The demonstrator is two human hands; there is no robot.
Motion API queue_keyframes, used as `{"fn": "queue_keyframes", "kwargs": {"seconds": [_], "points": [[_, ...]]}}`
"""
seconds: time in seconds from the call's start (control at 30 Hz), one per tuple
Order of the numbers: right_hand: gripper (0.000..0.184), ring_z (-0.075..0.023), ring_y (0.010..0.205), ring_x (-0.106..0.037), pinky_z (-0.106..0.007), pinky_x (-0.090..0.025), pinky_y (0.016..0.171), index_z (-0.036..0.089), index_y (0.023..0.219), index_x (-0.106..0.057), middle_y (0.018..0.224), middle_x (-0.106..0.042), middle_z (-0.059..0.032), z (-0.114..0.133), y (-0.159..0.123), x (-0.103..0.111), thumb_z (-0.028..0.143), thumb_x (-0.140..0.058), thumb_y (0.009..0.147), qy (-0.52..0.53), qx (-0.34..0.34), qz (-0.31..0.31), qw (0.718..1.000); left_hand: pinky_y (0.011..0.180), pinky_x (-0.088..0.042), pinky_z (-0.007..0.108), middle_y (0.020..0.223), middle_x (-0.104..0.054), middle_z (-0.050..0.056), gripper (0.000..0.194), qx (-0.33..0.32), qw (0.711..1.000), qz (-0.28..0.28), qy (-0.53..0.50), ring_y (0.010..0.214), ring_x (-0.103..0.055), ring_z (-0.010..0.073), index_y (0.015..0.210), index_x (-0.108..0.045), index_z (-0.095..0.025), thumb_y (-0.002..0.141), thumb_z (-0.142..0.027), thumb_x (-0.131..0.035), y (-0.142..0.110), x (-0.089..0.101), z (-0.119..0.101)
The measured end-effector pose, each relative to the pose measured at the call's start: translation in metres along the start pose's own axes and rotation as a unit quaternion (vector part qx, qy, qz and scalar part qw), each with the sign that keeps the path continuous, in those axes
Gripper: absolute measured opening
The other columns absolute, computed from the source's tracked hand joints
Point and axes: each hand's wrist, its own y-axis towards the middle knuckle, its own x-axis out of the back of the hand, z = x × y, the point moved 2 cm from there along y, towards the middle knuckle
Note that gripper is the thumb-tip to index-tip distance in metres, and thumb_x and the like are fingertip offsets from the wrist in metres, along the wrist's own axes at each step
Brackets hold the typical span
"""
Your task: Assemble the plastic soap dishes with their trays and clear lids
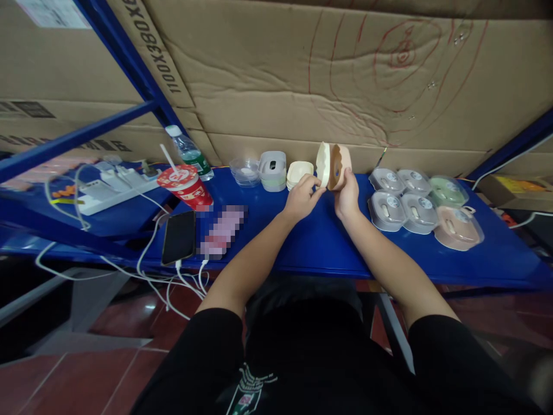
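My left hand (301, 197) pinches the edge of a cream plastic tray (322, 164) with a wavy rim, held upright. Fingers of my right hand (348, 193) wrap round a pink plastic container (344, 158), tilted so that its brownish inside faces the cream piece. The two pieces are very close together; I cannot tell whether they touch. Behind my left hand sits a stack of cream containers (299, 169). Left of it are stacked grey and pale green containers (273, 167) and clear round lids or bowls (245, 172).
Several lidded lunch boxes in grey, a green one (447, 191) and a pink one (458, 226) stand at the right. Leftward are a red cup with a straw (188, 187), a water bottle (190, 153), a phone (178, 237) and cables. Cardboard (259, 69) walls the back.
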Motion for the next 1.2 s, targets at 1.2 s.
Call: {"fn": "queue_keyframes", "kwargs": {"seconds": [1.2], "points": [[0.095, -0.0303, 0.136, -0.065, -0.05, -0.06, 0.099, 0.03, 0.161, -0.043, 0.155, -0.063, -0.012, 0.036, -0.024, -0.015, 0.088, -0.005, 0.096, 0.016, 0.006, 0.076, 0.997, 0.095, -0.059, 0.035, 0.134, -0.07, 0.011, 0.039, -0.034, 0.997, -0.028, 0.066, 0.119, -0.07, 0.0247, 0.138, -0.069, -0.025, 0.102, -0.042, -0.068, 0.003, 0.021, 0.002]]}}
